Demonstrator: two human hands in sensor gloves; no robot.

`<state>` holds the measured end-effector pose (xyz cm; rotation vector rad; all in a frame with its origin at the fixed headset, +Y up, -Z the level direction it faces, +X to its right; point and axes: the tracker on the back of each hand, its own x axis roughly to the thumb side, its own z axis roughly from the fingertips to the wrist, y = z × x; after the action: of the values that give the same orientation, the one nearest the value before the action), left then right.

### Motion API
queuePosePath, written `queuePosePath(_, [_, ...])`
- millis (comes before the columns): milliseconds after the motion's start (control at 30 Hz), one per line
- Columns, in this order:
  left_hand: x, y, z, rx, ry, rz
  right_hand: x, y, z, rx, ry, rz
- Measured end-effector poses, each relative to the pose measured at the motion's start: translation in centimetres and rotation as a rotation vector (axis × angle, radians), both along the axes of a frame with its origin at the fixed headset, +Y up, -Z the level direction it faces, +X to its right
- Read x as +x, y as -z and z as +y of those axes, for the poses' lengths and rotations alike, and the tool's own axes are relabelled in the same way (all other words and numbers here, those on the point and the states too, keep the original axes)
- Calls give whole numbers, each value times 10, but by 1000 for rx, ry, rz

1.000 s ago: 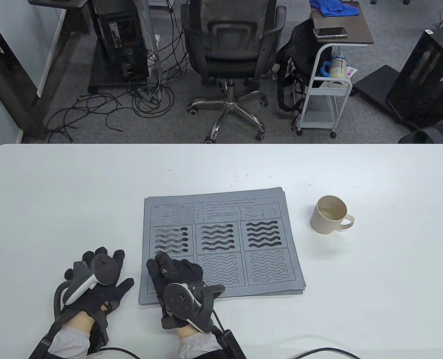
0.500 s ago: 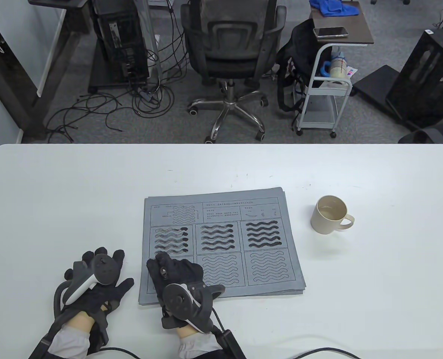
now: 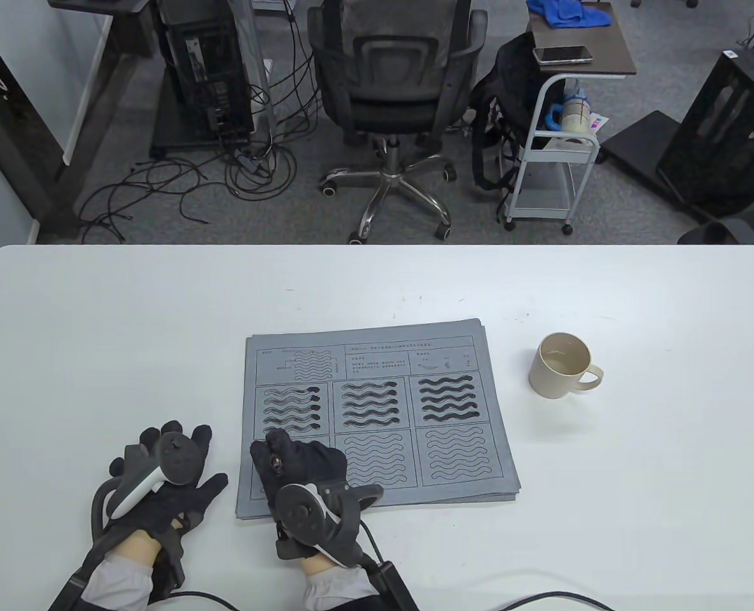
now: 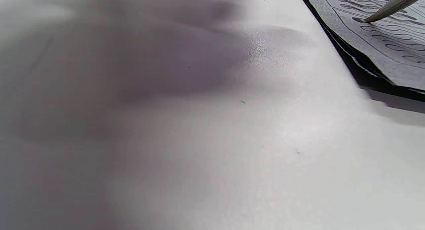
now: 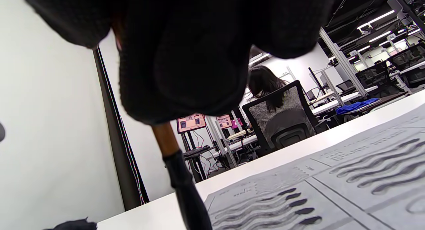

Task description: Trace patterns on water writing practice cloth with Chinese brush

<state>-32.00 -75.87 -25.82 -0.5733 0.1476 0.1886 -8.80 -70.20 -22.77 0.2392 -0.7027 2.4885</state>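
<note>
The right hand point(image 3: 300, 464) is curling its fingers point(image 5: 186, 57) round the brush point(image 5: 182, 180) and holding it over the lower-left panel of the grey practice cloth point(image 3: 453, 471), the tip meeting the cloth in the left wrist view. The left hand point(image 3: 167, 477) is lying flat on the white counter point(image 3: 128, 331) just left of the cloth, fingers spread and gripping nothing. A beige mug point(image 3: 562, 366) is standing on the counter, to the right of the cloth and apart from it.
</note>
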Motion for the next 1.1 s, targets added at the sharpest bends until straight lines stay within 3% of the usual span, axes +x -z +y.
queuePosePath(1100, [0,0,-1,-5,-4,2,1,1,0,12,-7,-10])
